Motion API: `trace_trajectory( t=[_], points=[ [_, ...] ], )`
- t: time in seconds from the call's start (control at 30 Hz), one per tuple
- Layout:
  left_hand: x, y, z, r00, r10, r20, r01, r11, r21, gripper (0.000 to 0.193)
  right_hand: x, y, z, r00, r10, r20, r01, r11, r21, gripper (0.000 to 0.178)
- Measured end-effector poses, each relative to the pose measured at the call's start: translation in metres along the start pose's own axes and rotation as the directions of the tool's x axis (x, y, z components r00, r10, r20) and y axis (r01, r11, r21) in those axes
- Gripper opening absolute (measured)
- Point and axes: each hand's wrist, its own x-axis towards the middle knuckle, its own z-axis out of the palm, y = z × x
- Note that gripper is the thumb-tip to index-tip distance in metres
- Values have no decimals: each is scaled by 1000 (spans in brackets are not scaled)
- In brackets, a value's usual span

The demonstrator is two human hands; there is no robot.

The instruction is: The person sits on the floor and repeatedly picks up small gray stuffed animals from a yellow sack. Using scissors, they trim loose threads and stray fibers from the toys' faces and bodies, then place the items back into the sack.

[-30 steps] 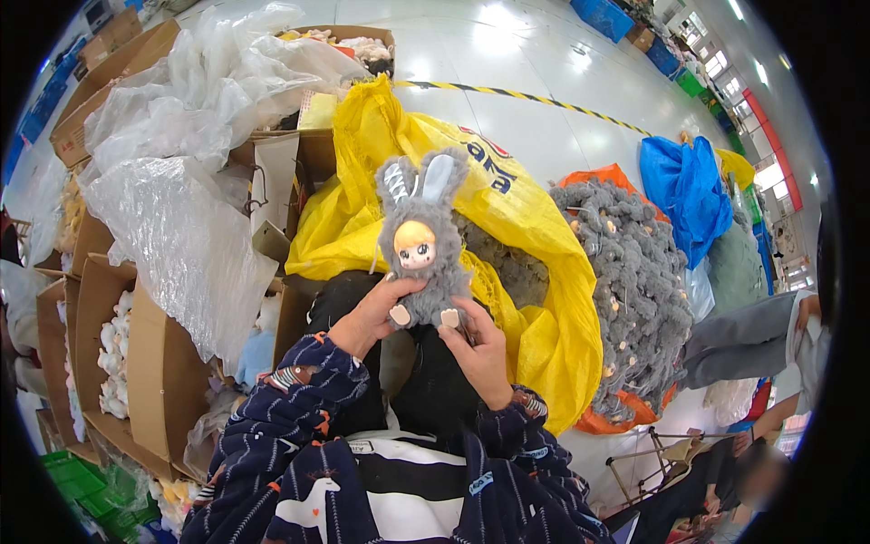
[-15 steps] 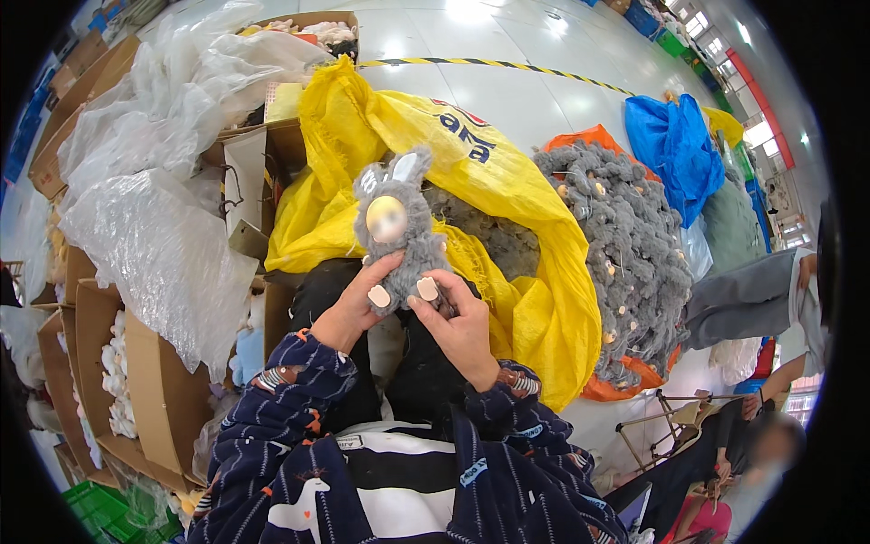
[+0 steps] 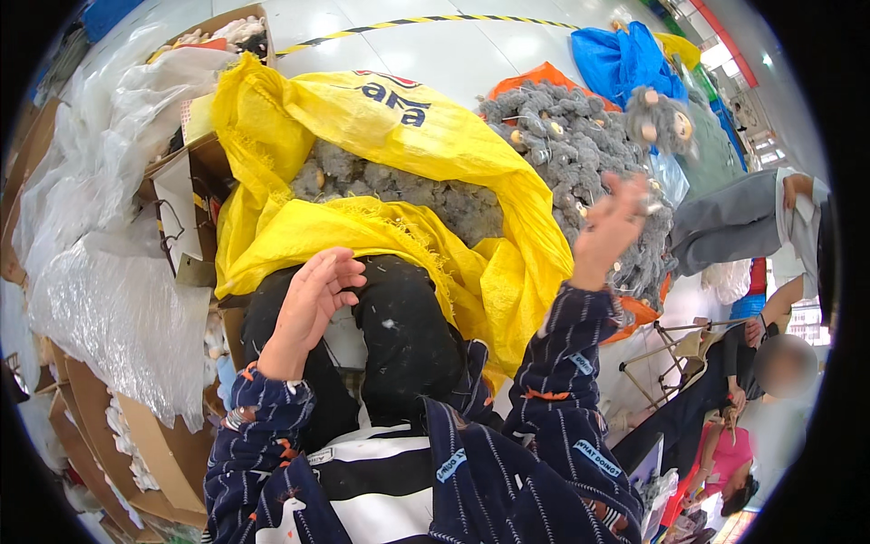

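A grey plush toy (image 3: 669,125) with pale face and paws is at the upper right, blurred, apart from my hands and beyond my right hand. My right hand (image 3: 609,227) reaches out to the right, fingers stretched and smeared by motion, in front of a heap of grey plush toys (image 3: 553,136) in an orange sack. Over my lap, my left hand (image 3: 313,299) is held up with loosely bent fingers apart and nothing in it. In front of my knees lies a yellow woven sack (image 3: 417,122), its mouth gaping over more grey plush (image 3: 399,190).
Clear plastic sheeting (image 3: 118,308) drapes over cardboard boxes (image 3: 168,426) on the left. A blue sack (image 3: 625,59) stands at the upper right. Two seated people and a folding frame (image 3: 652,367) are at the right; another person in grey trousers (image 3: 725,218) stands there.
The grey plush toy has left both hands and moved far to the upper right. My right hand has swung out right; my left has drawn back left. The whole view has shifted.
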Motion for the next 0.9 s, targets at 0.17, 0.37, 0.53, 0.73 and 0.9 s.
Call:
trace_trajectory(
  t=[0.17,0.37,0.53,0.73,0.9],
  points=[
    [4,-2,7,999,-37,-19,38,994,101,27,-56,151,-10,751,194,631,209,837,-506,23],
    [9,-5,7,994,-89,-66,101,973,209,22,-51,266,-44,817,390,425,359,234,-904,34],
    [18,-2,16,993,-114,-39,120,937,329,20,-29,278,-20,864,348,363,312,194,-930,57],
    [20,-1,19,984,-166,-61,176,930,323,21,-2,312,-9,882,408,235,194,139,-971,45],
    [21,0,21,984,-174,-36,177,941,288,20,5,338,-19,906,266,330,264,256,-930,29]
  ],
)
